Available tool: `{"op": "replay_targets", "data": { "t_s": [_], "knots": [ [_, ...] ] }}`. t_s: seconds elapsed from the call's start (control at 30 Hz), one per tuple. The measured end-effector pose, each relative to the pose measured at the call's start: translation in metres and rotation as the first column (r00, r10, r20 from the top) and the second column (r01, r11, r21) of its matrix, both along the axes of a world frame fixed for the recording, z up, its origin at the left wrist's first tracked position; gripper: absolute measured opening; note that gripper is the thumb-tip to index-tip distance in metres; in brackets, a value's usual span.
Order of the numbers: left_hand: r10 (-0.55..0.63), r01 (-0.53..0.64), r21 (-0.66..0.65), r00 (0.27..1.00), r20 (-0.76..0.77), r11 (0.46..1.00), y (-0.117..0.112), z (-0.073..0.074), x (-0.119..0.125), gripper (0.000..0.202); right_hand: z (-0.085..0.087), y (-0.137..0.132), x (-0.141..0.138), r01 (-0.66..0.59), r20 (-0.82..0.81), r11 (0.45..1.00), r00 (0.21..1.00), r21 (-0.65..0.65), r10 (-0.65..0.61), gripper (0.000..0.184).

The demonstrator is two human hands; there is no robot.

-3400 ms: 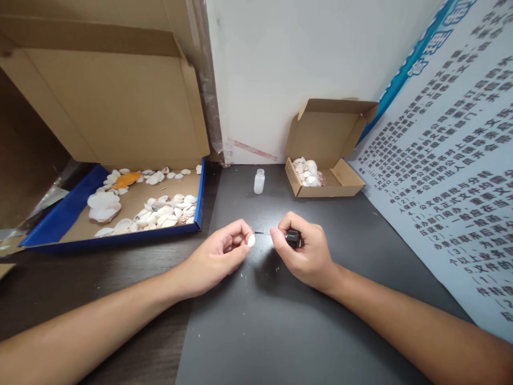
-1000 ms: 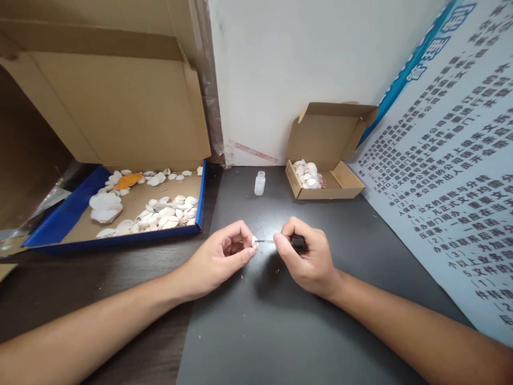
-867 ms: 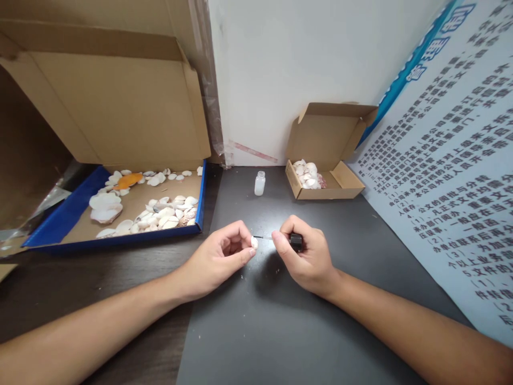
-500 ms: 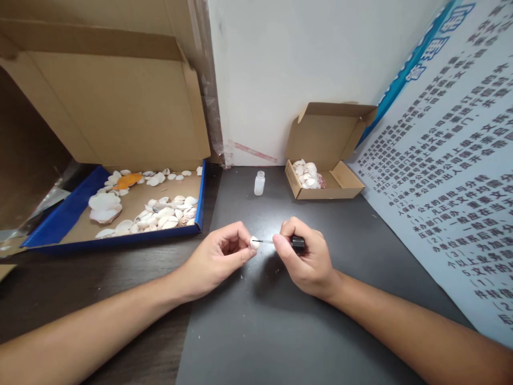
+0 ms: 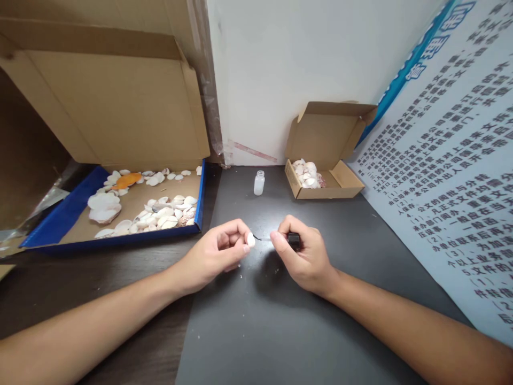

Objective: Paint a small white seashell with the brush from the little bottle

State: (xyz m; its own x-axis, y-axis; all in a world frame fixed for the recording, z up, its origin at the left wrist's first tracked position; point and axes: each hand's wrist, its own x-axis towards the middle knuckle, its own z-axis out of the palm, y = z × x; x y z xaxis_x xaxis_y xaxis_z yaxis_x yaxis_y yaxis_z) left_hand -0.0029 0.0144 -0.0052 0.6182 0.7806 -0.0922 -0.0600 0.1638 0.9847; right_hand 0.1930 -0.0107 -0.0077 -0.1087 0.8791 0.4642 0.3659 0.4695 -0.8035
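My left hand (image 5: 222, 247) pinches a small white seashell (image 5: 251, 240) between thumb and fingers. From the right, my right hand (image 5: 303, 254) grips the black cap of a small applicator brush (image 5: 294, 240). Its thin stem runs left, and the dark tip is at the shell's right edge, bent a little against it. Farther back, an uncapped clear glass bottle (image 5: 259, 183) stands upright with whitish liquid inside.
An open blue-edged cardboard box (image 5: 202, 198) with many shells stands at left. A smaller open cardboard box (image 5: 328, 194) holding shells stands at back right. A printed sheet (image 5: 449, 160) slopes along the right side. Tiny white flecks lie on the dark mat (image 5: 240, 342).
The shell has turned in my left hand, which has shifted slightly left and up. My right hand has moved a little left, and the brush tip has gone from the shell's face to its edge.
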Motion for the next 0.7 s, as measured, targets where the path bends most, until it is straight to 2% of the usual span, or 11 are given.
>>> {"op": "replay_targets", "data": {
  "t_s": [0.17, 0.27, 0.37, 0.57, 0.7],
  "knots": [
    [-0.031, 0.053, -0.169, 0.991, 0.133, 0.984, 0.0049, 0.0000, -0.0010, 0.024, -0.0007, -0.0003, 0.0001, 0.018, -0.025, 1.000, 1.000, 0.015, -0.018, 0.028],
    [-0.034, 0.060, -0.186, 0.990, 0.140, 0.981, 0.0058, 0.0018, -0.0007, 0.023, -0.0018, -0.0004, -0.0005, -0.032, -0.003, 0.999, 0.999, 0.013, 0.032, 0.026],
    [-0.038, 0.066, -0.195, 0.988, 0.146, 0.978, 0.0059, 0.0026, -0.0008, 0.022, -0.0024, 0.0006, -0.0005, -0.026, 0.040, 1.000, 0.999, -0.013, 0.027, 0.025],
    [-0.039, 0.076, -0.218, 0.985, 0.170, 0.973, 0.0061, 0.0025, -0.0016, 0.019, -0.0017, -0.0010, 0.0009, -0.067, -0.043, 0.998, 0.997, -0.011, 0.067, 0.024],
    [-0.039, 0.076, -0.214, 0.984, 0.176, 0.974, 0.0061, 0.0011, -0.0020, 0.019, -0.0015, 0.0001, -0.0006, -0.054, 0.005, 0.998, 0.999, -0.037, 0.054, 0.022]
  ]
}}
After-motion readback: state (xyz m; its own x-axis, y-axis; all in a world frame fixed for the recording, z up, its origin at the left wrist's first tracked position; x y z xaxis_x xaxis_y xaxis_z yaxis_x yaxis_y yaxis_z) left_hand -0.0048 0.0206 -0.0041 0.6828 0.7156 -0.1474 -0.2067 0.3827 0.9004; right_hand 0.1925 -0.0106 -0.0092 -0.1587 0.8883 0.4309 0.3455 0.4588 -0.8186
